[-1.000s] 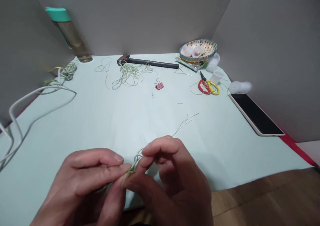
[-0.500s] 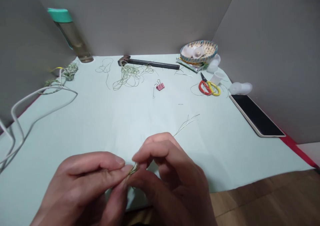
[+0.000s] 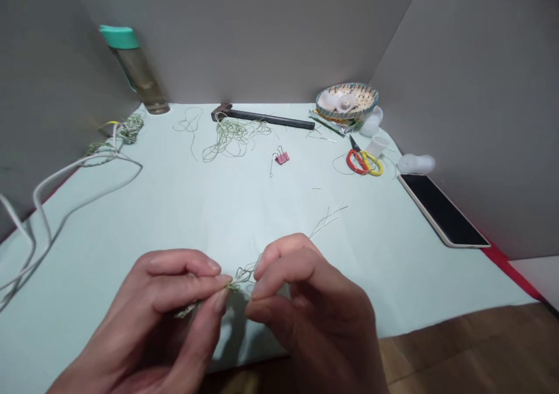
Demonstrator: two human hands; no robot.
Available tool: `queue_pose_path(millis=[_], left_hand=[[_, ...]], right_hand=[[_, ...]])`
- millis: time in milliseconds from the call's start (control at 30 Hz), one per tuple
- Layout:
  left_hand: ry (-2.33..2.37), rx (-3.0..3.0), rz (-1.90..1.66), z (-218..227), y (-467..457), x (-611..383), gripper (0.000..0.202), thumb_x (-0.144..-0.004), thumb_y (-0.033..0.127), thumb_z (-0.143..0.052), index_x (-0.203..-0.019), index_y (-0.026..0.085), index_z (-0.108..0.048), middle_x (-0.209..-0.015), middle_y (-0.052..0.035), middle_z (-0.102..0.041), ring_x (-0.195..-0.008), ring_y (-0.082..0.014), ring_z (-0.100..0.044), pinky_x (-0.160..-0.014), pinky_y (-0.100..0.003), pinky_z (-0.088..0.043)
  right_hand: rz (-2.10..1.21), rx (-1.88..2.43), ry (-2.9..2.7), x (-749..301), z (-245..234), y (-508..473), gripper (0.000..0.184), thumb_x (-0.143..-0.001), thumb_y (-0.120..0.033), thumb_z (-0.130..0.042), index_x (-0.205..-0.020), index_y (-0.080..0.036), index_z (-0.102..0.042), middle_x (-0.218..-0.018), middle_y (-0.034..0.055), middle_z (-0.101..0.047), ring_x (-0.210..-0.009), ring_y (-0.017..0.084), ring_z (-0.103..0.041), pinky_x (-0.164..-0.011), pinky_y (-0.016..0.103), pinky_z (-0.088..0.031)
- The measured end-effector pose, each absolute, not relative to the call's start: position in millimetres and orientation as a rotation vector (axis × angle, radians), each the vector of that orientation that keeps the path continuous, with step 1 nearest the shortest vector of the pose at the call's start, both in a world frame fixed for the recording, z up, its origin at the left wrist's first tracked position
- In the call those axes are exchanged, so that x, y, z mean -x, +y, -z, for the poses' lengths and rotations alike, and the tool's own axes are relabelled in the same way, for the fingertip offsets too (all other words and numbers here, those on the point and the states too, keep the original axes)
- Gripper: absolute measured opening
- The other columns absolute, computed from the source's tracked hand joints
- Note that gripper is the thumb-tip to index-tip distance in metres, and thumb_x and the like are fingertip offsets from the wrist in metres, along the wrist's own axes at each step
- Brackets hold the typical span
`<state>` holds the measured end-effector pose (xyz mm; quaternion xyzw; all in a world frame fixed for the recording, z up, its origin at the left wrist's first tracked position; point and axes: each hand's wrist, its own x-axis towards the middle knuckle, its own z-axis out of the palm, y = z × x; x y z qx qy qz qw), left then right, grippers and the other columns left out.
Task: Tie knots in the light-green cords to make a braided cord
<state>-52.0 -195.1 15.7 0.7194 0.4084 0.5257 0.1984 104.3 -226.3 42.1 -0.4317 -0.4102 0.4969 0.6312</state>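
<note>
My left hand (image 3: 174, 306) pinches a small piece of braided green and white cord (image 3: 233, 286) between thumb and index finger. Part of the braid shows below the left fingers; the rest is covered by the palm. Thin loose strands fan out from the pinch toward the right. My right hand (image 3: 310, 301) is closed, with thumb and index fingertips together on a fine strand end of the cord. Beyond the right knuckles, a few pale strands (image 3: 325, 222) stick out over the table cloth; whether they join the held cord cannot be seen.
A tangle of green thread (image 3: 231, 135) lies by a hammer (image 3: 271, 119). Near it sit a pink binder clip (image 3: 282, 156), scissors (image 3: 364, 161) and a woven basket (image 3: 347, 100). A phone (image 3: 443, 208) lies right, a bottle (image 3: 142, 74) stands back left, and white cables (image 3: 43, 208) run along the left.
My right hand has drawn away to the right from the left fingertips, and the strands between them now show. The left hand keeps its pinch. The view has shifted slightly.
</note>
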Motion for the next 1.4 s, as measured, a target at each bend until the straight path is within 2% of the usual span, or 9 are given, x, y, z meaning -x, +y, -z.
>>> queue_pose_path(millis=[133,267,400,600,900,1100,1400], left_hand=[[1.263,-1.727,-1.42,-19.4,-196.0,44.7,0.01,-0.08,0.017,-0.069,-0.076,0.025,-0.064,-0.089,0.0021,-0.06,-0.085,-0.0123,-0.06,-0.048,-0.016,-0.042],[1.379,-1.586,-1.281,-25.9,-194.5,49.9,0.011,-0.083,0.027,-0.069,-0.075,0.027,-0.061,-0.091,0.004,-0.06,-0.089,-0.011,-0.058,-0.055,-0.012,-0.042],[1.42,-1.578,-1.143,-33.4,-191.6,56.9,0.011,-0.086,0.033,-0.065,-0.076,0.03,-0.06,-0.093,0.0063,-0.06,-0.087,-0.01,-0.058,-0.066,-0.01,-0.043],[1.477,-1.536,-1.073,-38.7,-187.3,60.9,0.013,-0.083,0.039,-0.066,-0.076,0.03,-0.061,-0.096,0.0054,-0.061,-0.087,-0.0128,-0.057,-0.068,-0.014,-0.042],[1.382,-1.415,-1.111,-41.5,-179.0,62.5,0.016,-0.081,0.04,-0.067,-0.073,0.027,-0.062,-0.091,0.0043,-0.062,-0.087,-0.0147,-0.055,-0.073,-0.018,-0.043],[1.31,-1.339,-1.016,-43.3,-176.2,64.4,0.018,-0.08,0.042,-0.069,-0.074,0.026,-0.064,-0.092,0.0031,-0.062,-0.086,-0.0166,-0.055,-0.074,-0.023,-0.042],[1.114,-1.213,-0.843,-42.4,-178.7,69.6,0.024,-0.084,0.047,-0.064,-0.078,0.023,-0.063,-0.086,0.0008,-0.063,-0.09,-0.0212,-0.056,-0.08,-0.031,-0.04]], right_hand=[[-1.021,0.927,-1.041,-114.8,-48.3,-228.9,0.008,-0.085,-0.017,-0.068,-0.08,-0.023,-0.066,-0.083,-0.0022,-0.063,-0.078,0.013,-0.059,-0.077,0.027,-0.047],[-0.989,0.864,-1.119,-124.4,-53.7,-235.2,0.007,-0.093,-0.022,-0.06,-0.088,-0.026,-0.063,-0.089,-0.0036,-0.068,-0.083,0.011,-0.06,-0.077,0.024,-0.048],[-1.0,0.825,-1.139,-130.8,-60.7,-241.2,0.005,-0.095,-0.025,-0.059,-0.091,-0.027,-0.062,-0.094,-0.004,-0.071,-0.085,0.011,-0.062,-0.072,0.023,-0.048],[-1.231,0.691,-0.957,-130.3,-76.6,-240.9,0.005,-0.095,-0.024,-0.058,-0.09,-0.026,-0.059,-0.083,-0.003,-0.074,-0.076,0.012,-0.068,-0.072,0.026,-0.052],[-1.396,0.691,-0.915,-110.5,-93.2,-241.2,0.009,-0.085,-0.022,-0.072,-0.08,-0.019,-0.065,-0.072,0.0013,-0.075,-0.07,0.012,-0.068,-0.068,0.023,-0.052],[-1.434,0.683,-0.977,-105.6,-100.7,-235.0,0.009,-0.086,-0.015,-0.068,-0.079,-0.019,-0.063,-0.073,-0.0005,-0.074,-0.069,0.01,-0.067,-0.068,0.02,-0.051],[-1.383,0.695,-1.199,-113.4,-135.8,-211.6,0.011,-0.096,-0.021,-0.057,-0.085,-0.021,-0.058,-0.078,-0.0036,-0.072,-0.067,0.007,-0.069,-0.064,0.018,-0.051]])
